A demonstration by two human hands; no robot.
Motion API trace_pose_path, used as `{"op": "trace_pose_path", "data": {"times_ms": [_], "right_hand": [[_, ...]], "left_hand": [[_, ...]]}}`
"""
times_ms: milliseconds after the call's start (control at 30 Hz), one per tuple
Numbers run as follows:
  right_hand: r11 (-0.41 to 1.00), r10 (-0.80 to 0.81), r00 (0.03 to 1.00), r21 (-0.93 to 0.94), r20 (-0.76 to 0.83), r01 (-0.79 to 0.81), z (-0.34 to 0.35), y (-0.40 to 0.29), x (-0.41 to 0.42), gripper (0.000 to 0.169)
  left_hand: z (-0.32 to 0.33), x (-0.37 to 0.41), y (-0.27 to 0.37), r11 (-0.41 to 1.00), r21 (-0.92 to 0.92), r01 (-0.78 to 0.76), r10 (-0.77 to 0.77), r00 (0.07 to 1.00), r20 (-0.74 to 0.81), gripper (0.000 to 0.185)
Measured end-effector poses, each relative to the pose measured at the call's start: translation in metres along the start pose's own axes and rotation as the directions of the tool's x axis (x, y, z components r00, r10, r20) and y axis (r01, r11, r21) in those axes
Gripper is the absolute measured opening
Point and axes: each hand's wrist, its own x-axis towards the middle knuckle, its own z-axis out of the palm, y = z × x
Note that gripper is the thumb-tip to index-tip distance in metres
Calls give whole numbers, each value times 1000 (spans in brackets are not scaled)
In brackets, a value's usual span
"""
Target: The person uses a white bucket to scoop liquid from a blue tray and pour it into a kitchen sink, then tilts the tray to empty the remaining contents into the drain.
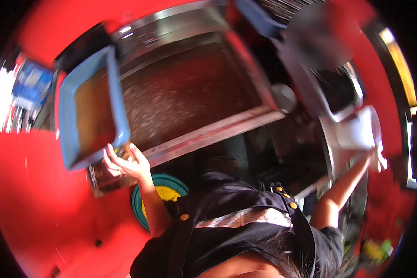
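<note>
My left hand (127, 163) is at the near corner of a blue plastic basin (121, 120), its fingers spread and no object clearly gripped. The rectangular basin holds murky brown liquid (92, 104). Just beneath that corner is a brown box-like thing (107, 180), partly covered by the basin and hand. On the far right, my right arm reaches out to a white tub (356, 128). My right hand (378, 160) lies against the tub's rim; blur hides whether the fingers grip it.
A wide, dark, metal-framed recessed surface (194, 93) fills the middle. Below it stands a green tub with yellow contents (160, 191). A grey cup-like container (284, 98) sits at the frame's right corner. Up right are a metal pan (356, 87) and another blue basin (260, 17).
</note>
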Motion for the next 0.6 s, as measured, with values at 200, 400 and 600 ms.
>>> {"op": "trace_pose_path", "data": {"times_ms": [200, 400, 600], "right_hand": [[293, -630, 757, 848, -176, 441, -72, -138, -341, 28], [397, -918, -42, 909, 395, -127, -101, -245, -661, 28], [836, -514, -597, 516, 616, -187, -169, -300, -885, 61]], "left_hand": [[-27, 38, -122, 768, 264, 584, -467, 792, -394, 73], [-5, 42, -220, 273, -482, 833, -936, 344, 66, 82], [-2, 67, -268, 85, -633, 770, -954, 247, 172, 56]]}}
